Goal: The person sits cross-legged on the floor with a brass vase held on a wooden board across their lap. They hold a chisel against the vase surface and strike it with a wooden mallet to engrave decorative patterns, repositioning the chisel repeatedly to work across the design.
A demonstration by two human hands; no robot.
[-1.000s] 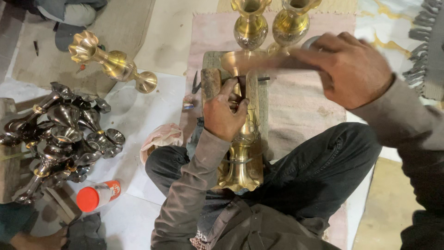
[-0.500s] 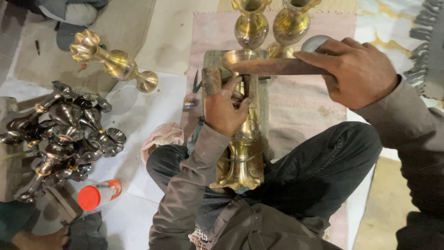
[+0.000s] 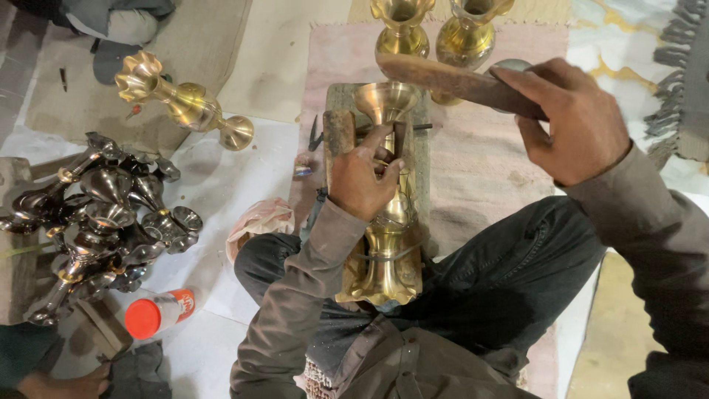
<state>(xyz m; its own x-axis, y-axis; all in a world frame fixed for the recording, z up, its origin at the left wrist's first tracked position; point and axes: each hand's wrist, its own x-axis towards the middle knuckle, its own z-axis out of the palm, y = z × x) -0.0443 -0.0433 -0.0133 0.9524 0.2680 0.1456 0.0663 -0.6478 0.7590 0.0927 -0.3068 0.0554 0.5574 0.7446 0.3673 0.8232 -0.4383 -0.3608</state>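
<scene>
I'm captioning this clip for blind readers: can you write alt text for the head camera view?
Seen from above, a seated person's left hand steadies a brass vase lying on a wooden block between their legs, while the right hand holds a wooden mallet over its flared mouth. More brass vases and a pile of darker ones lie on the floor around.

Floor (image 3: 295, 66) bears a pink mat (image 3: 487, 162), brass vase (image 3: 185, 103), dark vases (image 3: 103, 222).
</scene>
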